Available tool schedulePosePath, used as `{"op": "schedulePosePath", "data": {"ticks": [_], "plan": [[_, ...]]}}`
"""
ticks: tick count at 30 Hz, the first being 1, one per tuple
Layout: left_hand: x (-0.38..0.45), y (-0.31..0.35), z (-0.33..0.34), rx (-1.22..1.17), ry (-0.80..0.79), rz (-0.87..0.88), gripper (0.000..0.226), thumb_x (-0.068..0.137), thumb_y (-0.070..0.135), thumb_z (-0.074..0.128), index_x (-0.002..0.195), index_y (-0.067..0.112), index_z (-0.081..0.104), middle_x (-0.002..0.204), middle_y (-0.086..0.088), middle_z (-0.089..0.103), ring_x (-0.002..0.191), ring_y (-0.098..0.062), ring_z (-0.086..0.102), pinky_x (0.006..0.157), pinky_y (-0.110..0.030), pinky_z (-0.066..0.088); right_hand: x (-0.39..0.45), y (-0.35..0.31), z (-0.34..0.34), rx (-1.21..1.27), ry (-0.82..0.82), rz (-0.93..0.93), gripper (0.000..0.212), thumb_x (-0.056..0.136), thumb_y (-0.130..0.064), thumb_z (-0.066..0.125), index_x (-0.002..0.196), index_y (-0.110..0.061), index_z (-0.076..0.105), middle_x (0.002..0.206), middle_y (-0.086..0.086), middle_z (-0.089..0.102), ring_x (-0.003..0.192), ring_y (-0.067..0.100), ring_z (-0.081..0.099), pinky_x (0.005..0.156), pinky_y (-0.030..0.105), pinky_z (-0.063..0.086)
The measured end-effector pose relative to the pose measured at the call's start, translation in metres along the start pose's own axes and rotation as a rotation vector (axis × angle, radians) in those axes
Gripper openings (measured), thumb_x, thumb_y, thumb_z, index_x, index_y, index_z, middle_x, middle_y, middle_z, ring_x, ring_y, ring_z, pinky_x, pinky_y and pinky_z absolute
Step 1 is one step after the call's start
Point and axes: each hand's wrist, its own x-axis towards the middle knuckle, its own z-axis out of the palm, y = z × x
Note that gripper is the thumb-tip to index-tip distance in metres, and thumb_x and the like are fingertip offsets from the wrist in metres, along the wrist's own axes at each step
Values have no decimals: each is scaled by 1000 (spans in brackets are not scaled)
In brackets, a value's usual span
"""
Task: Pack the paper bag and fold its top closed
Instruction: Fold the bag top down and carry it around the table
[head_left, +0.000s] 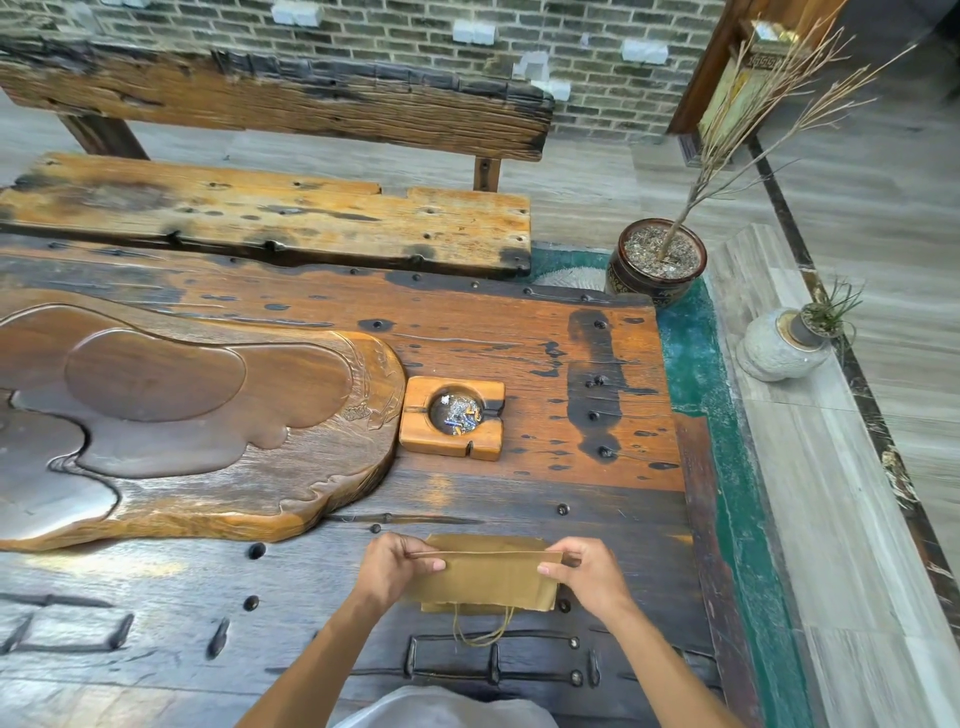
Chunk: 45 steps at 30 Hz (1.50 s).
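A brown paper bag (488, 577) lies flat on the dark wooden table (597, 509) near its front edge. Its top part is folded over toward me, with the crease along the far side. A twine handle (483, 631) loops out from under the near edge. My left hand (392, 569) pinches the left end of the fold. The right end is pinched by my right hand (589, 571). Whatever the bag contains is hidden.
A square wooden ashtray (452, 418) with scraps in its bowl sits behind the bag. The carved wooden tea tray (182, 426) fills the table's left. A wooden bench (270, 223) stands beyond. Off the right edge are a potted dry branch (657, 262) and a stone vase (782, 345).
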Motion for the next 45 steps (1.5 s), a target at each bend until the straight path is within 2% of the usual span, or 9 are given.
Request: {"op": "schedulePosePath", "data": {"ticks": [5,18,23,28,33,35,39,42,45], "plan": [[-2,-4,3,-111,39,-29,4,73,-2,81,75,2,80,66,0,76,64,-13,67,58,-14,52,-3,9,0,115,39,55,19,76,2,78,75,-16,72,71,-11,73,64,-6,67,64,9,49],[-3,-5,3,-110,92,-22,19,76,3,79,59,8,74,59,3,66,61,-12,59,61,-19,47,-5,8,-2,207,67,46,16,75,0,79,71,-13,71,64,-9,73,61,-2,68,62,9,49],[-8,9,-4,-139,128,63,48,76,1,79,53,16,39,54,8,31,56,-9,34,54,-19,30,-3,-6,-9,219,118,-8,15,74,0,81,80,-7,69,77,2,70,74,14,65,65,9,49],[-14,31,-20,-175,146,169,33,74,7,81,61,8,51,67,-6,35,67,-18,33,63,-32,28,-9,-34,-21,246,154,-70,16,75,-3,80,87,-5,69,80,-1,68,76,12,63,68,11,47],[-28,69,-40,-197,139,284,34,74,29,80,67,5,57,69,-4,45,66,-16,42,51,-22,37,-26,-75,-41,265,198,-182,20,76,-3,79,71,-16,65,70,-7,64,68,6,58,57,2,44],[-33,87,-49,-242,141,331,28,80,12,77,63,0,59,62,-2,50,60,-13,47,52,-23,39,-34,-94,-51,268,213,-234,21,76,-4,80,72,-19,65,71,-7,65,67,4,58,62,8,46],[-58,138,-63,-336,147,484,55,69,36,84,62,-7,51,63,-1,50,65,-12,45,63,-29,34,-49,-130,-72,284,253,-331,17,76,-5,80,70,-18,70,72,-6,70,69,11,61,68,21,47],[-85,180,-65,-394,183,566,40,83,-8,66,50,8,50,45,17,56,46,7,51,51,-8,41,-61,-154,-87,322,298,-382,20,76,-4,79,67,-18,67,68,-8,68,67,10,60,67,21,47],[-98,207,-75,-419,277,637,26,81,-13,66,70,11,65,51,18,66,54,8,60,54,-4,46,-73,-177,-102,340,344,-436,14,75,-9,81,84,-11,70,85,1,71,81,14,64,80,28,50]]}}
